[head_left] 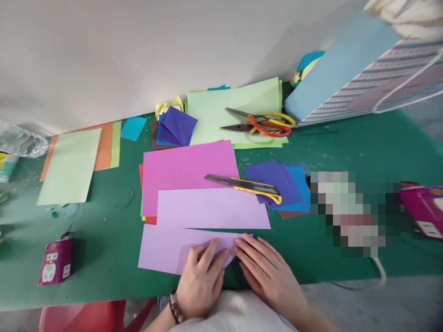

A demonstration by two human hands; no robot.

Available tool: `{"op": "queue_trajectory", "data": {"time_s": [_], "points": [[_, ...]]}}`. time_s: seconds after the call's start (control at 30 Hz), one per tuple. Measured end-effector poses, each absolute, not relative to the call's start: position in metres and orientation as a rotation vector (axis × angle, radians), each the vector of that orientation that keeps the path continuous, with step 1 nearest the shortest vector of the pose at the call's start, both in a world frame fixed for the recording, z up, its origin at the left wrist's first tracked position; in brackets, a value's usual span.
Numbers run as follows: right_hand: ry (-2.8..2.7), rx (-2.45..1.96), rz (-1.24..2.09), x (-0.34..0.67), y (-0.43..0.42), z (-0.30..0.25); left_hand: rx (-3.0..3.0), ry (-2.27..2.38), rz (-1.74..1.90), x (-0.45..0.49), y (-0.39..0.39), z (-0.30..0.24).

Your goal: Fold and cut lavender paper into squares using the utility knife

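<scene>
A strip of light purple paper point(162, 246) lies at the front of the green table, its right end folded over. My left hand point(204, 272) rests on that strip with its fingers stretched toward the fold. On the right end my right hand point(265, 265) lies with its fingers extended, fingertips at the paper's edge. Just beyond is another light purple strip point(207, 210), partly over a magenta sheet point(187, 166). A yellow and black utility knife point(247, 185) lies across both. Dark blue paper squares point(270, 177) sit to its right.
Scissors point(259, 122) lie on pale green sheets point(235, 101) at the back. A blue paper bag point(339, 64) stands at the back right. Purple power sockets point(55, 263) are at the left and far right. Green and orange sheets point(71, 166) lie left, near a plastic bottle point(22, 138).
</scene>
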State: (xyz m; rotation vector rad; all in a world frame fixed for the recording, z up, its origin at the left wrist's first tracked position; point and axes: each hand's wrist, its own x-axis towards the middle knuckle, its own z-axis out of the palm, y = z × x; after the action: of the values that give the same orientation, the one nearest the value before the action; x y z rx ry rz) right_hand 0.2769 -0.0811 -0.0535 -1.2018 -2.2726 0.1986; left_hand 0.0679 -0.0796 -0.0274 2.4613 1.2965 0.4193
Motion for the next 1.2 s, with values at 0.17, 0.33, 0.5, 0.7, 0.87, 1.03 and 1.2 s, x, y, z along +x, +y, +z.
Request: {"op": "queue_trajectory", "data": {"time_s": [0.17, 0.33, 0.5, 0.7, 0.87, 1.03, 1.2], "points": [[-2.254, -1.213, 0.206, 0.2776, -0.0813, -0.0535, 2.434, 1.295, 0.432, 0.0678, -0.0786, -0.0272], [-2.239, -1.229, 0.221, 0.2777, -0.0818, -0.0541, 2.422, 1.288, 0.436, 0.0679, -0.078, -0.0256], [-2.222, -1.227, 0.242, 0.2783, -0.0823, -0.0548, 2.395, 1.28, 0.448, 0.0676, -0.0779, -0.0261], [-2.183, -1.261, 0.265, 0.2772, -0.0836, -0.0575, 2.377, 1.286, 0.458, 0.067, -0.0789, -0.0279], [-2.196, -1.264, 0.24, 0.2775, -0.082, -0.0577, 2.386, 1.291, 0.455, 0.0667, -0.078, -0.032], [-2.192, -1.289, 0.234, 0.2788, -0.0816, -0.0567, 2.405, 1.291, 0.46, 0.0675, -0.0763, -0.0339], [-2.187, -1.287, 0.269, 0.2798, -0.083, -0.0577, 2.394, 1.286, 0.453, 0.0679, -0.0772, -0.0316]]}}
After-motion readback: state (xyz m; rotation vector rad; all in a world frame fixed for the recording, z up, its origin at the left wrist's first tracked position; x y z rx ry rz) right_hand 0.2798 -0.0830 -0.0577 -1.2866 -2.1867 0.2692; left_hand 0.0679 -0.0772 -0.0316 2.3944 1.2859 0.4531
